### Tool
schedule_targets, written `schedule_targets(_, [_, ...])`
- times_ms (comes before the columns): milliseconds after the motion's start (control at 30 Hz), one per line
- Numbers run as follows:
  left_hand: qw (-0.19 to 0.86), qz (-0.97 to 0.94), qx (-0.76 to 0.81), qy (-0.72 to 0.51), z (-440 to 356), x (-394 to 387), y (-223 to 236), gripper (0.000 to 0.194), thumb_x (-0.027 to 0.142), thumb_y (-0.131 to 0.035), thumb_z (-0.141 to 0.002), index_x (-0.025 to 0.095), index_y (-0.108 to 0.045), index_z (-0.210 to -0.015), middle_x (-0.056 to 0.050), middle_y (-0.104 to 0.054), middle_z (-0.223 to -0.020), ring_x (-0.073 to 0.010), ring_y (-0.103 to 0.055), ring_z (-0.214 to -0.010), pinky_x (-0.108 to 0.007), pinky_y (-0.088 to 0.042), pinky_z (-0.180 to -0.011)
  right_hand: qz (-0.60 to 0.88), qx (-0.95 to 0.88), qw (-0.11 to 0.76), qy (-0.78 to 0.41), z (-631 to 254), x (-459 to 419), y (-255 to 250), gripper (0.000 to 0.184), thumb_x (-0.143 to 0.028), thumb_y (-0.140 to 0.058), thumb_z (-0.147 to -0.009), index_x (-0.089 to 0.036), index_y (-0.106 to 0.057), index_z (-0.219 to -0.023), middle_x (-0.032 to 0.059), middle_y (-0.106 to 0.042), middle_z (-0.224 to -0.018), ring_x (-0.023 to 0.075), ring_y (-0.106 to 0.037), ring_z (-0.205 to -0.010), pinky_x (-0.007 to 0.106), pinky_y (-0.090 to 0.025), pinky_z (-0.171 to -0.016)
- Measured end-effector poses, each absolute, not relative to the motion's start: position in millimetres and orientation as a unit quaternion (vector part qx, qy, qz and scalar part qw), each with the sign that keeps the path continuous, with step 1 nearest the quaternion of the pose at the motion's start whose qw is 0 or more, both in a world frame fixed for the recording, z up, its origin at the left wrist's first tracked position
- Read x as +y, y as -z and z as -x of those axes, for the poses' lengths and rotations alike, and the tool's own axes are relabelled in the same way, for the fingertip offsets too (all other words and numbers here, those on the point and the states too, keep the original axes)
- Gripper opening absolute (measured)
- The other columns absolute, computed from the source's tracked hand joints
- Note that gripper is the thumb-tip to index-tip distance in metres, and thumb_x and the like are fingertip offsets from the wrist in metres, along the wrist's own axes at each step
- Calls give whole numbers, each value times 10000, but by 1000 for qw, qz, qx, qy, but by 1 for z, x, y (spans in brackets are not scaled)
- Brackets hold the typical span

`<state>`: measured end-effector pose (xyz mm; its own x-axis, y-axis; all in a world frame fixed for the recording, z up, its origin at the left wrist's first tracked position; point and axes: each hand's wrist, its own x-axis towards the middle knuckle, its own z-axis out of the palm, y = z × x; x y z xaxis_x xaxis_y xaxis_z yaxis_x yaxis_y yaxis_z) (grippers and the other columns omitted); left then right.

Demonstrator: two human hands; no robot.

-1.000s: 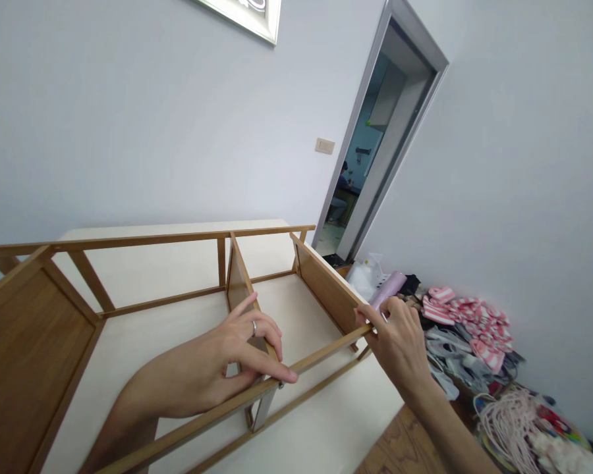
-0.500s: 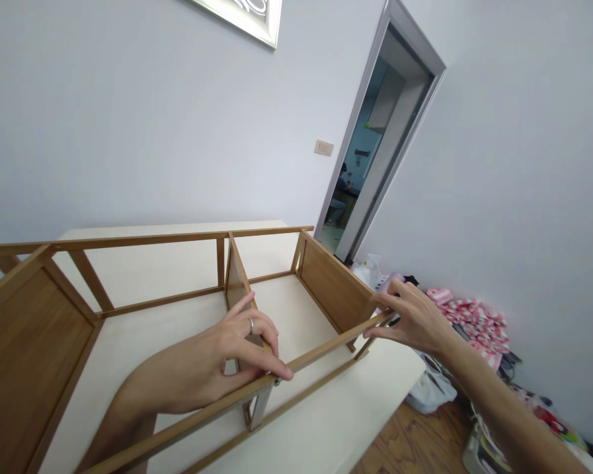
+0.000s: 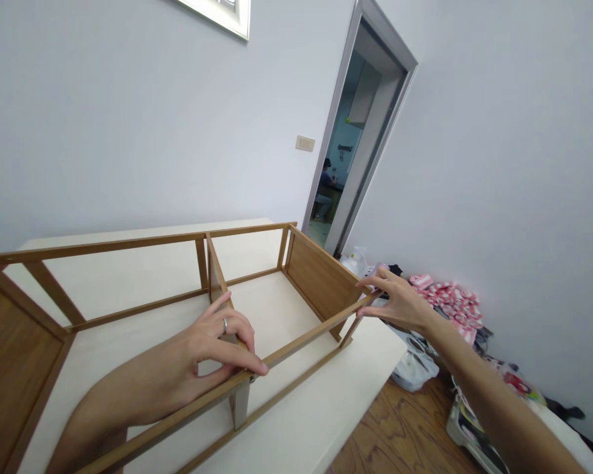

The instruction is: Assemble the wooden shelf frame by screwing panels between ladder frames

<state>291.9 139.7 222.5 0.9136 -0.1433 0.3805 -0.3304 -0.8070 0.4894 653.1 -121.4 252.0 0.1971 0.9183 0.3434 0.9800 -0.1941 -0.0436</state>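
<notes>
A brown wooden shelf frame (image 3: pixel 321 263) lies on a white table (image 3: pixel 356 382), with solid end panels and a divider (image 3: pixel 219 263) across its middle. My left hand (image 3: pixel 212 352), with a ring on one finger, is closed over the joint where the divider meets the near rail (image 3: pixel 301 342). Its thumb and fingers press on the wood there. At the right corner, my right hand (image 3: pixel 393 299) pinches the far end of that same rail between thumb and fingers. A small metal fitting (image 3: pixel 253 378) shows beneath the left fingertips. The rail's lower left part runs out of view.
Right of the table, pink-and-white cloth (image 3: pixel 447 299), a plastic bag (image 3: pixel 414 365) and other items are piled on the wooden floor (image 3: pixel 395 428). A wall stands behind the table. Through a doorway (image 3: pixel 343 131) a person (image 3: pixel 325 184) is seated in another room.
The whole view has shifted, so the frame, doorway and both hands sit further left in the picture. Both hands keep their places on the near rail.
</notes>
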Motion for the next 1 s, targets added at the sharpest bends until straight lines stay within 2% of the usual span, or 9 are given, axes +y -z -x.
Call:
schedule_targets(167, [262, -941, -134, -165, -291, 142, -217, 368, 166, -561, -1052, 422, -734, -1252, 23, -693, -1070, -131, -671, -1155, -561, 23, -1357, 757, -621, 155, 135, -653, -122, -246, 510, -701, -699, -905, -237, -770, -1103, 51, -610, -900, 208, -647, -788, 331, -536, -750])
schedule_targets(333, [284, -941, -98, -154, -288, 141, -213, 476, 193, -584, -1049, 374, -526, -1486, 28, -719, -1103, -135, -682, -1165, -596, -4, -1357, 739, -629, 189, 150, -652, -120, -241, 577, -767, -633, -910, -233, -762, -1086, 57, -611, -890, 215, -640, -775, 341, -529, -744])
schedule_targets(467, [273, -939, -91, -185, -288, 142, -206, 336, 169, -654, -989, 305, -635, -1296, -25, -716, -1276, -195, -638, -1326, -590, -79, -1362, 723, -639, 204, 166, -656, -118, -240, 599, -802, -630, -887, -239, -766, -1038, 40, -594, -837, 200, -616, -717, 336, -515, -713])
schedule_targets(567, [241, -940, -85, -227, -288, 142, -195, 400, 94, -730, -872, 284, -680, -1221, -86, -598, -1504, -290, -442, -1540, -595, -187, -1346, 714, -647, 204, 173, -658, -116, -239, 582, -780, -622, -908, -230, -765, -1038, 37, -593, -833, 184, -606, -676, 324, -499, -676])
schedule_targets(667, [228, -939, -60, -250, -283, 138, -186, 656, 60, -781, -760, 279, -620, -1357, -125, -413, -1672, -360, -240, -1635, -619, -301, -1302, 709, -650, 203, 184, -658, -116, -239, 596, -788, -607, -912, -225, -766, -1028, 36, -590, -826, 184, -610, -661, 323, -487, -655])
schedule_targets(733, [225, -941, -47, -248, -279, 132, -184, 808, 43, -778, -713, 280, -550, -1451, -130, -303, -1731, -380, -164, -1654, -639, -321, -1286, 710, -649, 199, 188, -657, -116, -239, 602, -796, -602, -910, -227, -769, -1018, 34, -586, -813, 186, -610, -653, 324, -481, -645])
schedule_targets(833, [214, -946, -42, -239, -272, 124, -188, 901, 27, -734, -712, 281, -469, -1535, -127, -205, -1767, -374, -111, -1665, -638, -320, -1287, 717, -644, 192, 182, -656, -115, -241, 600, -799, -601, -907, -232, -769, -1010, 32, -590, -804, 189, -611, -648, 325, -481, -638])
schedule_targets(933, [217, -947, -36, -236, -267, 118, -191, 871, 37, -701, -764, 282, -436, -1557, -131, -183, -1770, -360, -98, -1669, -638, -332, -1283, 721, -640, 194, 181, -654, -115, -241, 613, -812, -593, -902, -232, -766, -1003, 36, -597, -802, 195, -617, -648, 334, -492, -646])
schedule_targets(1000, [227, -942, -27, -246, -267, 115, -189, 810, 113, -741, -822, 279, -432, -1551, -145, -189, -1765, -369, -109, -1666, -647, -361, -1266, 722, -639, 196, 179, -654, -114, -241, 610, -816, -598, -896, -238, -766, -995, 37, -601, -800, 201, -629, -663, 337, -499, -653])
